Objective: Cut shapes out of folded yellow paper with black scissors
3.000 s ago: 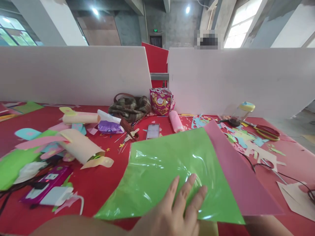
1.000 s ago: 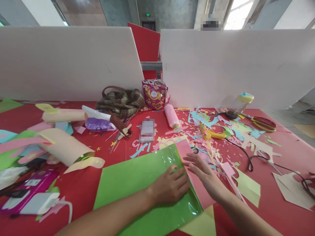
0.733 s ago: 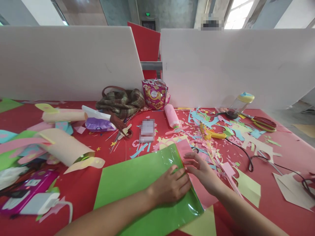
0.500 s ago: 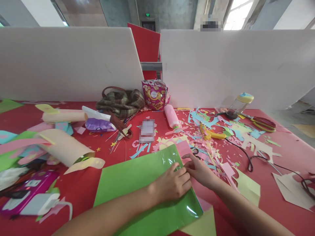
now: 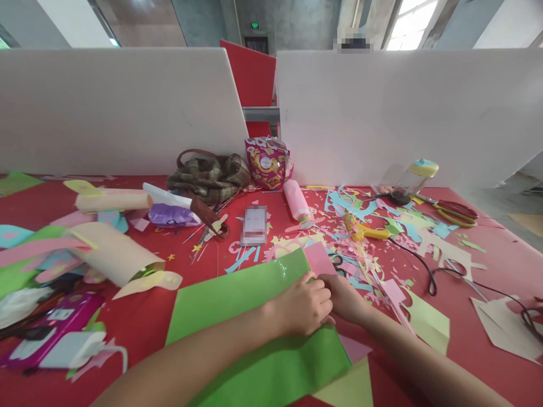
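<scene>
A pack of green paper (image 5: pixel 237 316), seemingly in a shiny clear sleeve, lies flat on the red table in front of me. My left hand (image 5: pixel 306 305) rests over its right part, fingers curled at the right edge. Right against it, my right hand (image 5: pixel 343 297) is closed at the same edge, its fingers mostly hidden behind the left hand. Whatever small part is pinched between them does not show. A pink sheet (image 5: pixel 319 259) sticks out from beneath the pack, and a pale yellow sheet (image 5: pixel 345 387) lies under its near corner.
A yellow glue gun (image 5: pixel 367 232) with a black cord and several paper scraps lie to the right. Dark scissors (image 5: pixel 337 261) sit just beyond my hands. Paper-covered tubes (image 5: pixel 114 254) and a magenta box (image 5: pixel 55 328) are left. A pink bottle (image 5: pixel 296 199) and snack bag (image 5: pixel 267 163) stand behind.
My right hand's fingers have curled in from a more stretched pose and now meet the left hand at the pack's edge. My left hand has shifted slightly.
</scene>
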The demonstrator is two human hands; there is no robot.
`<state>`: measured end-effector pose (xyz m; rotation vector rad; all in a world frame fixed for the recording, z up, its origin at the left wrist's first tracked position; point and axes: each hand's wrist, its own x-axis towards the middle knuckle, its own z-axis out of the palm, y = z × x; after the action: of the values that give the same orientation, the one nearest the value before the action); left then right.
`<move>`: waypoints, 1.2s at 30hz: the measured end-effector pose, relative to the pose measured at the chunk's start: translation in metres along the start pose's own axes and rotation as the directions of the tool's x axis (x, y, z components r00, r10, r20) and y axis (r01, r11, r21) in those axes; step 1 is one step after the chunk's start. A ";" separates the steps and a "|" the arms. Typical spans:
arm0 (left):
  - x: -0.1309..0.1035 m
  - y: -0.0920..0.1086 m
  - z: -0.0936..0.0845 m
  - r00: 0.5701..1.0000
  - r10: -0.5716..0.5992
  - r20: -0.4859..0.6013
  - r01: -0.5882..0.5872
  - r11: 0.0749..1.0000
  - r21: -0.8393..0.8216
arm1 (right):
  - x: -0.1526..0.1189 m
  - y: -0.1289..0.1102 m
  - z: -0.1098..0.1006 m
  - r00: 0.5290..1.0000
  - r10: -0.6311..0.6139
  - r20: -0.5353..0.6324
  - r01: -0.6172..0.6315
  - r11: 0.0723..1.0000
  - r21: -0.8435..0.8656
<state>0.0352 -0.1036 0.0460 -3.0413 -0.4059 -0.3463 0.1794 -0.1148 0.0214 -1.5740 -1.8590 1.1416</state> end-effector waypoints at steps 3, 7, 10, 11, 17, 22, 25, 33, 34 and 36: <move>0.001 0.000 0.004 1.000 -0.004 0.014 0.004 1.000 0.018 | 0.002 0.008 -0.001 1.000 0.010 0.016 -0.011 0.997 0.080; 0.000 0.001 0.008 0.999 0.006 0.038 -0.008 0.998 0.059 | 0.002 0.013 -0.003 1.000 0.020 0.013 -0.022 0.982 0.188; -0.002 0.001 0.006 1.000 0.019 0.013 -0.020 0.997 0.073 | 0.000 0.011 -0.004 1.000 0.020 -0.009 -0.017 0.972 0.233; -0.003 0.001 0.005 1.000 0.024 -0.002 -0.024 0.997 0.078 | -0.001 0.010 -0.004 1.000 0.019 -0.017 -0.014 0.970 0.241; -0.014 -0.001 0.000 0.995 0.030 -0.093 -0.020 0.994 0.107 | -0.008 0.001 -0.003 0.993 -0.026 -0.113 0.042 0.989 0.142; -0.018 0.000 0.006 0.979 0.041 -0.198 -0.023 0.996 0.091 | -0.015 -0.008 -0.006 0.992 -0.085 -0.093 0.086 0.996 0.004; -0.019 0.001 0.011 0.958 0.050 -0.283 -0.029 0.997 0.078 | -0.021 -0.014 -0.008 0.983 -0.162 -0.081 0.163 0.987 0.001; -0.025 0.001 0.014 0.911 0.041 -0.410 -0.010 0.997 0.079 | -0.027 -0.028 -0.011 0.982 -0.169 0.083 0.131 0.929 0.346; -0.026 0.001 0.014 0.909 0.036 -0.415 -0.004 0.997 0.077 | -0.027 -0.028 -0.012 0.983 -0.155 0.098 0.106 0.916 0.387; -0.027 0.002 0.015 0.909 0.022 -0.417 0.012 0.997 0.079 | -0.025 -0.026 -0.011 0.984 -0.133 0.119 0.065 0.888 0.454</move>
<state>0.0134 -0.1107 0.0253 -2.7772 -0.3693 -0.9332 0.1795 -0.1358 0.0531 -1.1465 -1.5840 1.5418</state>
